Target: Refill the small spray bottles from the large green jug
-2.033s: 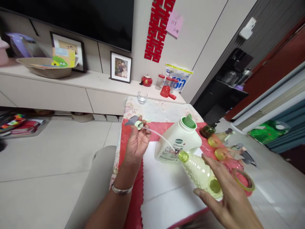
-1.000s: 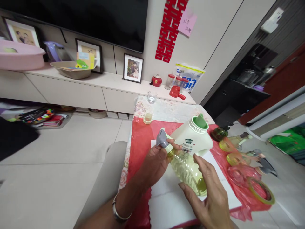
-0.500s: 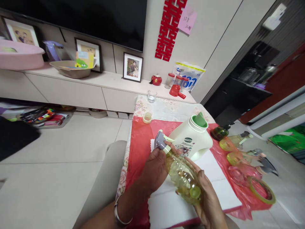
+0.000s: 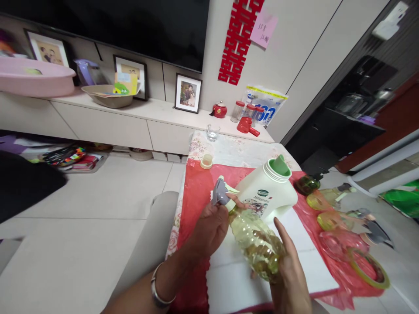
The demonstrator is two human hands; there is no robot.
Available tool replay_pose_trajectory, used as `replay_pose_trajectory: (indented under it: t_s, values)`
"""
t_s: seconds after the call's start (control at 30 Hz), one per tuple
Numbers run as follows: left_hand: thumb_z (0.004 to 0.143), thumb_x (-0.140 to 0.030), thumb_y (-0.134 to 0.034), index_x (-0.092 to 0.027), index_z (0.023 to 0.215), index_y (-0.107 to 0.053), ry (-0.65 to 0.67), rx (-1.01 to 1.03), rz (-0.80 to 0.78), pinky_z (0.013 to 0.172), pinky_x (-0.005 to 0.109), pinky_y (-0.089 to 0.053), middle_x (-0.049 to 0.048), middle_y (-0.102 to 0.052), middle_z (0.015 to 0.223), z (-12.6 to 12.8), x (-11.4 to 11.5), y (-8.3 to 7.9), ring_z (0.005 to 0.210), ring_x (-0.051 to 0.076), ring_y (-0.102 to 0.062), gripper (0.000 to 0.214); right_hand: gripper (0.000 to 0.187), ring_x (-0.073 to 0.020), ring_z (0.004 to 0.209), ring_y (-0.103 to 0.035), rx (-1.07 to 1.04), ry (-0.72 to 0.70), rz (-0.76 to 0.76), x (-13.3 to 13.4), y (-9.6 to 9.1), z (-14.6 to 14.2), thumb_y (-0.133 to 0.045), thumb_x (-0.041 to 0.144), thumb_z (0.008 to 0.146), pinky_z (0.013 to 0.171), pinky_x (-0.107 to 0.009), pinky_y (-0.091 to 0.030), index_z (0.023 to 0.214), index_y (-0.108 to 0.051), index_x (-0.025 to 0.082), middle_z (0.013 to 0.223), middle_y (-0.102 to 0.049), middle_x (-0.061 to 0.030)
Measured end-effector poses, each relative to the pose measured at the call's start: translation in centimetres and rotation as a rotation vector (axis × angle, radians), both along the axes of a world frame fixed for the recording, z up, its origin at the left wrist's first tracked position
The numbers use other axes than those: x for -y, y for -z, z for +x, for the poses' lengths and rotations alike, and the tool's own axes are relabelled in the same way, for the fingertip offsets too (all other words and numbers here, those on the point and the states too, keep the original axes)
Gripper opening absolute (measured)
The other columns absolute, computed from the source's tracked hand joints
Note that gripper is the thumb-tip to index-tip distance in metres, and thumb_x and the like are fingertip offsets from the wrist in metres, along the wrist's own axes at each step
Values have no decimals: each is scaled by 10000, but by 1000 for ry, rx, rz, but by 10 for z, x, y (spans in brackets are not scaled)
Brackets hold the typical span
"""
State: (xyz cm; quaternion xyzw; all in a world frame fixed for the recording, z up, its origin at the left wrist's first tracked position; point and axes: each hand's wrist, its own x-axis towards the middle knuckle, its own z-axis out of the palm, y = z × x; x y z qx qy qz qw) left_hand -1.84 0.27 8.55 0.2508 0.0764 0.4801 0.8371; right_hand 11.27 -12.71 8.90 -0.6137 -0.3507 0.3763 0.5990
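A clear yellow spray bottle (image 4: 255, 237) with a grey and pale-green trigger head (image 4: 221, 192) is held tilted between my hands, its head to the upper left. My left hand (image 4: 212, 226), with a silver bangle on its wrist, is closed around the collar just under the trigger head. My right hand (image 4: 290, 270) cradles the body near its base, thumb raised off it and fingers partly hidden beneath. Just behind the bottle stands a cream detergent jug (image 4: 266, 196) with a green spout, uncapped. A translucent cap (image 4: 206, 161) sits on the red plastic sheet (image 4: 196, 187).
Several more spray bottles (image 4: 340, 242) lie along the right side with a roll of tape (image 4: 368, 268). A white cloth (image 4: 229, 283) lies under my hands. A glass cup (image 4: 213, 132) stands at the table's far end, before a cabinet holding red-lidded jars (image 4: 238, 111).
My right thumb has lifted away from the spray bottle and the hand has opened slightly around it. My left hand stays at the collar. The view has shifted slightly left.
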Motion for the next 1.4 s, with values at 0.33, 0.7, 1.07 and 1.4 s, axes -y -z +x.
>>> replay_pose_trajectory:
  t_s: [0.33, 0.7, 1.07, 1.4]
  values:
    - [817, -312, -781, -170, 974, -671, -89, 50, -146, 1134, 431, -415, 54, -706, 1023, 0, 2, 6, 1148, 246, -646, 238, 899, -247, 1161, -575, 84, -2, 104, 3, -2, -16, -629, 590, 879, 901, -387, -548, 1588, -114, 388, 1548, -257, -116]
    - [799, -345, -782, -227, 946, -646, -96, 38, -185, 1102, 404, -445, 37, -689, 1023, 1, 2, 7, 1174, 242, -623, 232, 906, -171, 880, -624, -135, -63, 53, -3, 0, -17, -613, 684, 844, 622, -281, -521, 1573, -148, 414, 1562, -263, -116]
    - [803, -326, -797, -201, 988, -671, -76, 9, -83, 1172, 423, -380, 32, -704, 993, -19, -2, 3, 1151, 230, -645, 256, 762, -210, 998, -631, -47, -10, 0, -3, 16, -19, -634, 619, 860, 702, -297, -561, 1503, -359, 317, 1493, -369, -134]
    - [758, -427, -816, -205, 999, -703, -48, -122, 24, 1142, 474, -396, 71, -725, 996, -38, 8, -2, 1144, 294, -645, 347, 916, -277, 932, -672, -402, -198, -155, -8, 33, -24, -383, 787, 893, 505, -310, -544, 1582, -225, 205, 1400, -478, -205]
